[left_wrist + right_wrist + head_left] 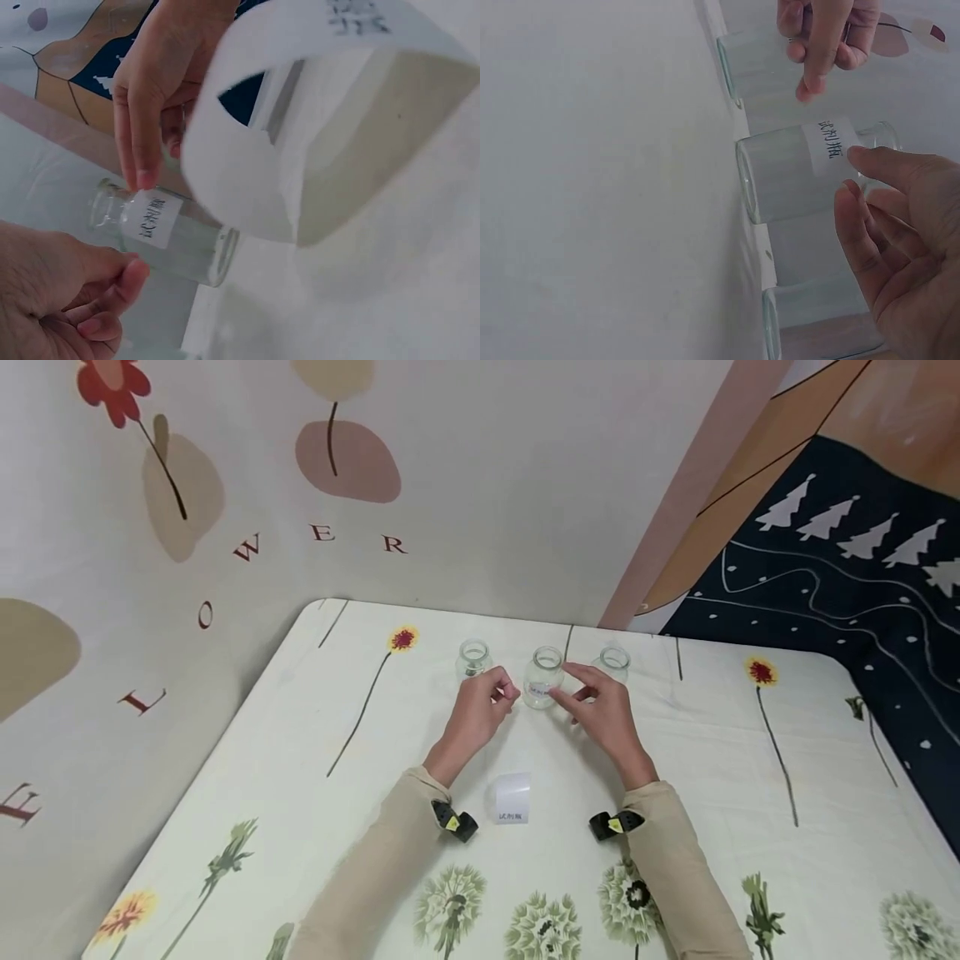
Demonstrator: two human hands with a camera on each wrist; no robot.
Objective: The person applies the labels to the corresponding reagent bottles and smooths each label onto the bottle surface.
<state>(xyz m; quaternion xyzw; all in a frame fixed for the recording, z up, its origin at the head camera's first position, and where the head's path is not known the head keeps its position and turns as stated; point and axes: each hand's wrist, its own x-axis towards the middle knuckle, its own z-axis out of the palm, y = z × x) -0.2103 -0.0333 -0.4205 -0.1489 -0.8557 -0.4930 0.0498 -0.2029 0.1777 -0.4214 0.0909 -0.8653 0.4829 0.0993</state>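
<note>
A clear glass jar (542, 681) with a white label (152, 217) bearing handwritten-looking characters stands upright on the table. My right hand (602, 706) holds it from the right, the thumb on the label's edge and fingers by the neck, best seen in the right wrist view. To the left of the jar is my left hand (477, 706), its fingers curled and the thumb and index tips together (814, 86). Nothing shows between those tips. A second glass jar (474, 652) stands behind the left hand, and a third (615, 660) behind the right, both partly covered.
A curled white paper strip (512, 797) with similar characters lies on the table between the forearms. The tablecloth (690, 760) is printed with flowers. Patterned hangings (487, 527) rise right behind the table's far edge.
</note>
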